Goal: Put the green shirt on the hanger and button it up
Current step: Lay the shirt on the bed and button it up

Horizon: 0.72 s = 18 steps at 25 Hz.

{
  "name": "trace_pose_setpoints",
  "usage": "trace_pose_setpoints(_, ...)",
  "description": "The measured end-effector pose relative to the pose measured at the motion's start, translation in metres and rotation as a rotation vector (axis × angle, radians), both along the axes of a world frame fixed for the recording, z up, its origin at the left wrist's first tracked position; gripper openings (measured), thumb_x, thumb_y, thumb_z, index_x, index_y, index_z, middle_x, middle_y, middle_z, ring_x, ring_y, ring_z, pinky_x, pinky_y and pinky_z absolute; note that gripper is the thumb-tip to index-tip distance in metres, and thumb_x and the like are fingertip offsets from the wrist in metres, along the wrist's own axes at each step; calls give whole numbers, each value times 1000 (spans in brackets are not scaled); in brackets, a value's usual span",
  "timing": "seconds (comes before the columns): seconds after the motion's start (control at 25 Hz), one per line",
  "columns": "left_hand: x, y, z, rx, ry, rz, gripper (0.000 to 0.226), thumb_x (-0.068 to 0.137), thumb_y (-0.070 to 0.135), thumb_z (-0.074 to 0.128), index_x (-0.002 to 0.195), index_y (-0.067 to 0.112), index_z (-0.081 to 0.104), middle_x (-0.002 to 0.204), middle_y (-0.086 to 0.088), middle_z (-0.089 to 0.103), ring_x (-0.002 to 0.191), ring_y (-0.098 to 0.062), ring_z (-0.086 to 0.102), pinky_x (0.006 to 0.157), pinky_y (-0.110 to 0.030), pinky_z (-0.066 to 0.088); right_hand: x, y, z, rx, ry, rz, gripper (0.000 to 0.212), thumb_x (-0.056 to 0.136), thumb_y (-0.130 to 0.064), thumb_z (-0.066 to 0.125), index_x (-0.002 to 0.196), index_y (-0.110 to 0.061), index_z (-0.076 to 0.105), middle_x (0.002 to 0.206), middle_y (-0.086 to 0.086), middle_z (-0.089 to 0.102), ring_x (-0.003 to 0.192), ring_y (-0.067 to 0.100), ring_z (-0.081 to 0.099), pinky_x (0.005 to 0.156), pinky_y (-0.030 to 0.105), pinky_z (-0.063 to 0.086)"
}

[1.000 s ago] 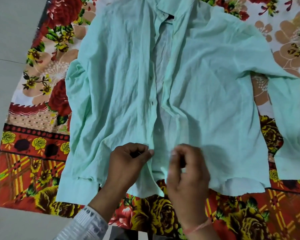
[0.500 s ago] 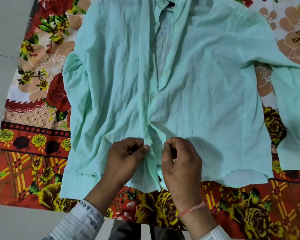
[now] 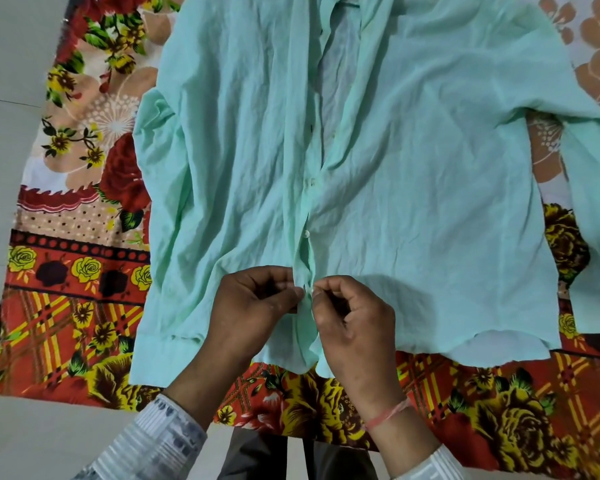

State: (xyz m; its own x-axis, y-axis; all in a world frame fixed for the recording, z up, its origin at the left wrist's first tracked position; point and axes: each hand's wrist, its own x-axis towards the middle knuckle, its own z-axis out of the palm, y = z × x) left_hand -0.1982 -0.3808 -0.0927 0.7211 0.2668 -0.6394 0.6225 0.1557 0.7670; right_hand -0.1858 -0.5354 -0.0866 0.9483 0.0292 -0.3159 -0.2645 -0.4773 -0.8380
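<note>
The pale green shirt (image 3: 413, 202) lies flat, front up, on a flowered sheet, collar at the top edge of the view. Its front is closed in the lower part, with two small white buttons showing on the placket above my hands; higher up the front gapes open. My left hand (image 3: 253, 310) pinches the left edge of the placket near the hem. My right hand (image 3: 354, 323) pinches the right edge against it, fingertips meeting the left hand's at a small white button. The hanger is hidden, only a dark bit shows at the collar.
The red, yellow and white flowered sheet (image 3: 84, 271) covers the floor under the shirt. Pale floor tiles (image 3: 11, 98) lie to the left and below. The shirt's right sleeve (image 3: 596, 220) hangs down at the right edge. My dark trouser legs (image 3: 291, 455) show at the bottom.
The two front edges, apart a second ago, have been drawn together near the hem. Both hands have closed in until their fingertips meet at the placket.
</note>
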Motion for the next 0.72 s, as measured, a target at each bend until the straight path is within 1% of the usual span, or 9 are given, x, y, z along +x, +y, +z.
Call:
trace_pose_setpoints(0.08,-3,-3,1,7,-19,-7,25,85,-14,80,100,6,84,87,-8,84,84,-21,82,79,-32,67,0,1,-1,-1,9,7,6,96,-14,75,98,-15,80,86,-11,77,83,5,75,70,21,60)
trace_pose_setpoints(0.12,-4,-4,2,8,-27,-4,26,84,-14,80,100,6,84,88,-8,84,85,-20,82,79,-30,66,0,1,-2,6,25,4,6,96,-14,75,99,-15,80,86,-12,78,82,4,75,70,21,60)
trace_pose_setpoints(0.2,-6,-4,2,0,-34,14,24,86,-12,79,101,6,84,90,-10,84,87,-24,82,81,-32,67,0,1,-2,26,57,-8,7,95,-12,75,98,-15,81,84,-12,78,79,4,75,69,23,61)
trace_pose_setpoints(0.28,-7,-3,1,-38,-30,34,17,93,-7,74,104,3,83,91,-15,84,88,-31,82,82,-37,67,1,1,-2,40,72,-11,8,95,-11,75,95,-17,80,80,-11,78,75,6,75,67,26,62)
trace_pose_setpoints(0.36,-4,-2,1,-58,-3,39,16,96,-5,72,105,2,83,91,-16,84,86,-31,82,81,-38,68,3,0,-1,64,97,-10,9,95,-11,75,93,-18,80,78,-9,78,73,8,75,65,26,61)
trace_pose_setpoints(0.48,2,0,1,-50,28,27,16,88,-5,81,103,2,84,88,-16,83,81,-28,82,76,-34,68,9,-3,-2,135,197,-18,17,95,-9,74,88,-24,78,81,-10,79,73,5,74,65,15,55)
trace_pose_setpoints(0.56,4,2,1,-27,31,9,19,85,-4,84,101,5,84,86,-13,84,81,-25,83,75,-30,67,13,-5,-2,185,261,-21,15,96,-10,74,90,-23,80,84,-10,80,77,3,74,69,12,54)
trace_pose_setpoints(0.64,4,2,2,14,35,-16,22,83,-5,86,101,8,85,85,-7,85,81,-20,83,73,-24,65,17,-5,-4,217,292,-22,14,97,-10,73,94,-21,81,90,-8,81,85,5,76,75,15,56)
trace_pose_setpoints(0.72,5,-1,4,48,44,-18,24,81,-4,88,98,13,85,85,-2,85,82,-16,83,75,-23,65,19,-3,-5,228,314,-38,17,98,-10,73,93,-24,81,92,-9,82,88,5,77,78,15,57)
